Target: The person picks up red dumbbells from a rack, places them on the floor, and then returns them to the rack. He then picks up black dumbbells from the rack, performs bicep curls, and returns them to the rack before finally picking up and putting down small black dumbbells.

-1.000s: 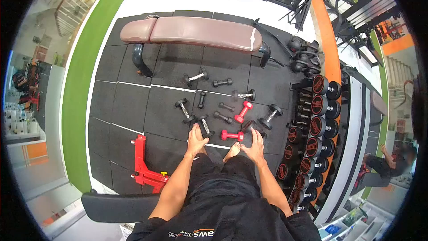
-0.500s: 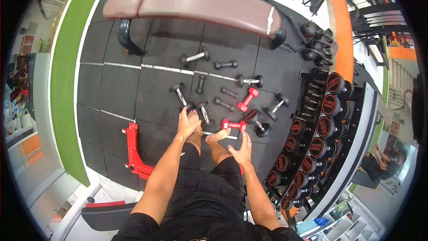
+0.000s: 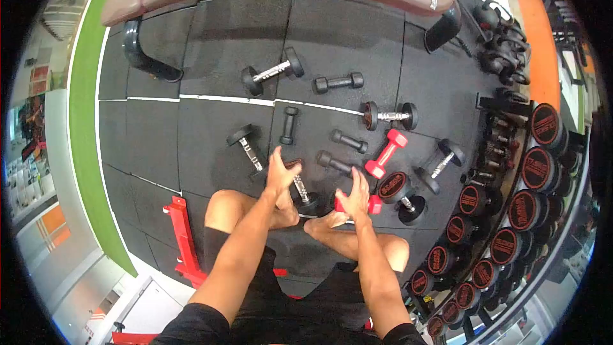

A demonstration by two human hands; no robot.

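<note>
Dumbbell (image 3: 248, 151) at left lies slantwise on the black floor mat (image 3: 207, 153), probably heavy and rigid, best gripped mid-bar, where bare metal may feel slick. Next, the left hand (image 3: 281, 174) curves beside a second metal-handled dumbbell (image 3: 301, 186), fingers parted and holding nothing visible; that weight looks equally hard and heavy. Further right, the right hand (image 3: 355, 200), fingers loosely spread, partly hides a red dumbbell (image 3: 375, 204) on the mat; whether they touch cannot be told. The red one seems lighter, smooth-coated and hardly fragile, its short middle bar being the natural place to take hold.
</note>
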